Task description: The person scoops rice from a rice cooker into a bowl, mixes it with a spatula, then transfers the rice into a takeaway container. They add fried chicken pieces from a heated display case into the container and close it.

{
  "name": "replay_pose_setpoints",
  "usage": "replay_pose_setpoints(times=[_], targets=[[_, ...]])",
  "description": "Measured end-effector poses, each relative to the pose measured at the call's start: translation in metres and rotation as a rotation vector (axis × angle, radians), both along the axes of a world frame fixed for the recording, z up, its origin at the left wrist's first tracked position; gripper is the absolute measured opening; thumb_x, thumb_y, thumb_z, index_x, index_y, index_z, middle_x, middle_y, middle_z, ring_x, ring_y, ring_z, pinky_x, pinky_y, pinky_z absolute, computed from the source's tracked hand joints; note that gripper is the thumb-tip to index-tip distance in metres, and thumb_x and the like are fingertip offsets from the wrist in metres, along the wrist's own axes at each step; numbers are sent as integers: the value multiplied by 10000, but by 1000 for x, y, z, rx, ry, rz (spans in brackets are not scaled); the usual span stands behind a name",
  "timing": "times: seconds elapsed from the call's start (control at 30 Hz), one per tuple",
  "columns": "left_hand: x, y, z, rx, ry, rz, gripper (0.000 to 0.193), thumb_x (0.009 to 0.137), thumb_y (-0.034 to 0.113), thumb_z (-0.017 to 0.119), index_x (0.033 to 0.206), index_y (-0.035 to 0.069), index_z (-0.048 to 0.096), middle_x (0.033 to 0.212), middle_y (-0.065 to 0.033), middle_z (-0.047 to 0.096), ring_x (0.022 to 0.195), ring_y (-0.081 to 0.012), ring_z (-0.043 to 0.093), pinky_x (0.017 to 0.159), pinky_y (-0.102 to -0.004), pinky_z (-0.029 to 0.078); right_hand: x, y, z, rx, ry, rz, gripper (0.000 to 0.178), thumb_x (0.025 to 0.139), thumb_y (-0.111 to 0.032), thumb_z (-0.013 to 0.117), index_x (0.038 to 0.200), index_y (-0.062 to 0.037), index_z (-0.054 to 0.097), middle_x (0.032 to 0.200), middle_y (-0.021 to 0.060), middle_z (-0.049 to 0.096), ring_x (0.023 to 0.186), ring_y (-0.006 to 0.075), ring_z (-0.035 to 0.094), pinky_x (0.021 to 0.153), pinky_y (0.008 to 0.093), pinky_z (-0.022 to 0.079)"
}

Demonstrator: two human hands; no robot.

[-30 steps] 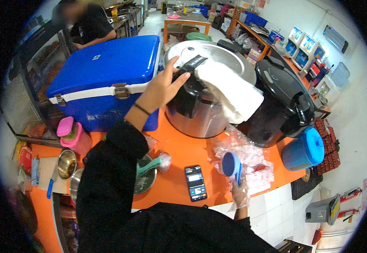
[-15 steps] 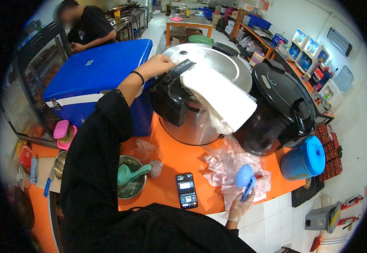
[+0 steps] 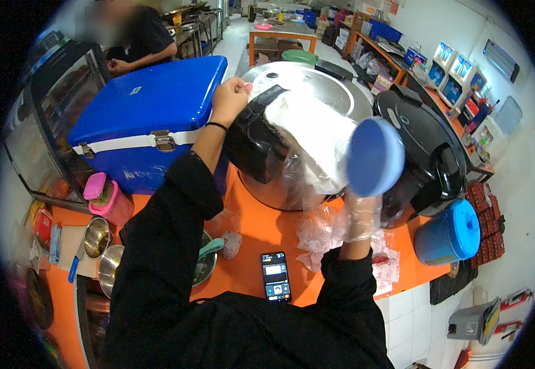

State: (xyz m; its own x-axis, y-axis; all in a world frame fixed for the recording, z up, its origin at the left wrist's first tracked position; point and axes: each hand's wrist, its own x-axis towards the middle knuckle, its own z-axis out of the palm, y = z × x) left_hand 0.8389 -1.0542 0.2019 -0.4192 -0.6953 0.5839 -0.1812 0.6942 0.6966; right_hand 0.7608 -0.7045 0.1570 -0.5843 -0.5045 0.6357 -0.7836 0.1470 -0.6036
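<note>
My left hand (image 3: pixel 230 101) is closed at the left edge of the round steel lid (image 3: pixel 326 83) on a big cooker (image 3: pixel 258 138) with black sides. A white sheet-like bundle (image 3: pixel 310 132), partly clear plastic, hangs over the cooker's front. In a clear plastic glove, my right hand (image 3: pixel 363 216) grips a blue scoop (image 3: pixel 375 157), raised in front of the bundle's right end and blurred by motion. Its handle is hidden now. Under my right forearm lie clear plastic and printed paper wrappers (image 3: pixel 317 240) on the orange table (image 3: pixel 243 270).
A blue cooler box (image 3: pixel 150 104) stands left, a black cooker (image 3: pixel 424 135) and blue lidded bucket (image 3: pixel 449 230) right. A phone (image 3: pixel 275 277) lies near me, beside a metal bowl (image 3: pixel 206 267) with a green ladle (image 3: pixel 211 247). Another person (image 3: pixel 147 40) is behind the cooler.
My right hand has risen from the table's near edge toward the cooker, bringing the blue scoop up. My left hand stays at the lid edge. The view has shifted slightly.
</note>
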Motion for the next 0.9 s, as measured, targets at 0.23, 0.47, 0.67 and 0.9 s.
replay_pose_setpoints(times=[0.23, 0.47, 0.67, 0.9], targets=[[17, 23, 10, 42, 195, -129, 227, 842, 260, 677, 939, 57, 648, 727, -38, 626, 643, -139, 560, 605, -288, 442, 0, 5, 11, -214, -138, 179, 589, 855, -185, 611, 1363, 23, 399, 1359, 184, 478, 1221, 241, 496, 1007, 338, 402], [76, 37, 18, 249, 29, -769, 440, 934, 247, 585, 1325, 76, 478, 950, -16, 570, 900, -100, 512, 807, -242, 408, -3, 91, -98, 5, -87, -125, 476, 876, -218, 596, 1298, -31, 479, 1177, 110, 592, 1051, 230, 562, 918, 343, 414], [75, 40, 22, 379, 61, -845, 513, 917, 197, 599, 1382, 86, 413, 997, -38, 577, 970, -117, 526, 871, -252, 404, 52, 78, -92, 67, -443, 163, 437, 807, -278, 642, 1141, -7, 567, 1071, 139, 630, 995, 291, 602, 882, 366, 463], [71, 56, 29, 461, 112, -837, 504, 846, 101, 674, 1296, 59, 451, 942, -40, 606, 920, -115, 558, 836, -226, 430, 57, 27, -11, 34, -79, 282, 303, 780, -142, 573, 1066, -66, 637, 1064, 155, 620, 990, 339, 606, 854, 408, 487]])
